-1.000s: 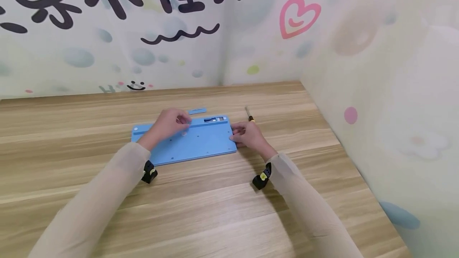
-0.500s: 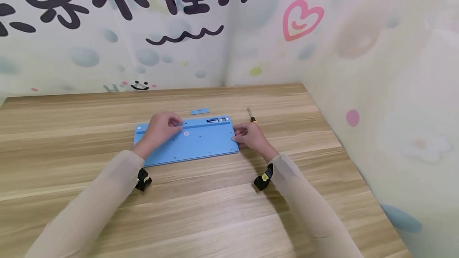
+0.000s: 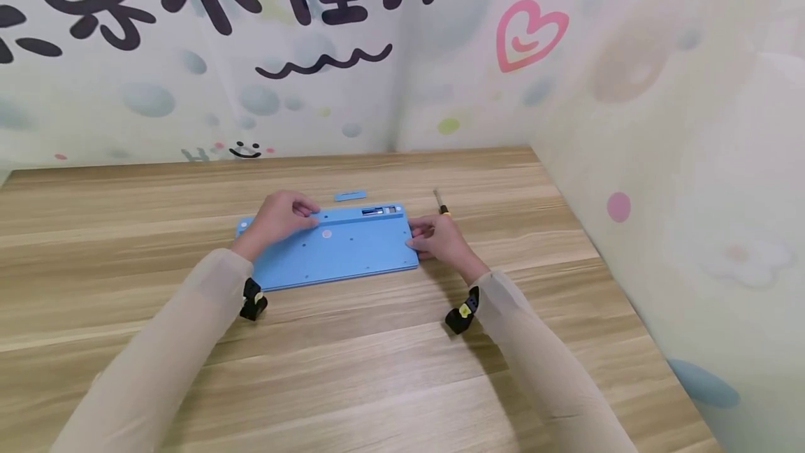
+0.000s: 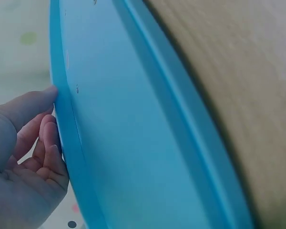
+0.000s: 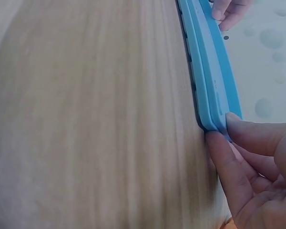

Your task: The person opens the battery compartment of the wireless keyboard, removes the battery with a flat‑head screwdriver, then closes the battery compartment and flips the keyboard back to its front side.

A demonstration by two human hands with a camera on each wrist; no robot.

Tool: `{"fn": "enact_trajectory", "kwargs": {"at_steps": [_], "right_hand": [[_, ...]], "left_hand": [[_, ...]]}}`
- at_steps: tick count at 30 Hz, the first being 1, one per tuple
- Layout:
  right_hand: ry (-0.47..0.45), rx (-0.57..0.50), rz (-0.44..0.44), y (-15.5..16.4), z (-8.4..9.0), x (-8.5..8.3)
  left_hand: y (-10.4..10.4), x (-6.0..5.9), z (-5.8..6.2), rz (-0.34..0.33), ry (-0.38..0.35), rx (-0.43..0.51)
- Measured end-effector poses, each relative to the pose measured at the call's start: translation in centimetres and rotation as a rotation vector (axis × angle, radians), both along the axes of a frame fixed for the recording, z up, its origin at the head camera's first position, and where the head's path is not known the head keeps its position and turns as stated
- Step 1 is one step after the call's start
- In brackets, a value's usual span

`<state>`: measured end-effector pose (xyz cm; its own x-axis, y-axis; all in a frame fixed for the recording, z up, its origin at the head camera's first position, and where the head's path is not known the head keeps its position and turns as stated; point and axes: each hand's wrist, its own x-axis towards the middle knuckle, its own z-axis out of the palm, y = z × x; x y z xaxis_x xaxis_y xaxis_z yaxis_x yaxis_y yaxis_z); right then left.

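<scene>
A light blue keyboard [image 3: 339, 247] lies face down on the wooden table, with a round pale sticker [image 3: 326, 234] and an open battery slot [image 3: 377, 210] on its back. My left hand [image 3: 277, 219] holds its far left part, thumb and curled fingers [image 4: 47, 143] against the keyboard's edge [image 4: 66, 143]. My right hand [image 3: 437, 240] pinches the right end [image 5: 214, 121] between thumb and fingers [image 5: 257, 138]. The left hand's fingertips [image 5: 226, 9] show at the far end in the right wrist view.
A small blue cover piece [image 3: 349, 195] lies just behind the keyboard. A screwdriver [image 3: 441, 202] lies to the right, behind my right hand. Patterned walls close off the back and the right side of the table [image 3: 377, 369].
My left hand has slid a little to the left along the keyboard's far edge, uncovering the round sticker. The right hand has stayed at the right end.
</scene>
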<state>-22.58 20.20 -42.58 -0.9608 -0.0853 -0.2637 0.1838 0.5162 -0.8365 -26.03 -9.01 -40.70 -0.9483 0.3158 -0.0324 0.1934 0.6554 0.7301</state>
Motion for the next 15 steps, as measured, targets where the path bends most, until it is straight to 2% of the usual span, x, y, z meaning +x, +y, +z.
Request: {"fn": "enact_trajectory", "kwargs": {"at_steps": [15], "right_hand": [[-0.028,0.015,0.027,0.23,0.29,-0.77]], "left_hand": [[-0.1,0.08,0.2,0.012,-0.026,0.007]]}}
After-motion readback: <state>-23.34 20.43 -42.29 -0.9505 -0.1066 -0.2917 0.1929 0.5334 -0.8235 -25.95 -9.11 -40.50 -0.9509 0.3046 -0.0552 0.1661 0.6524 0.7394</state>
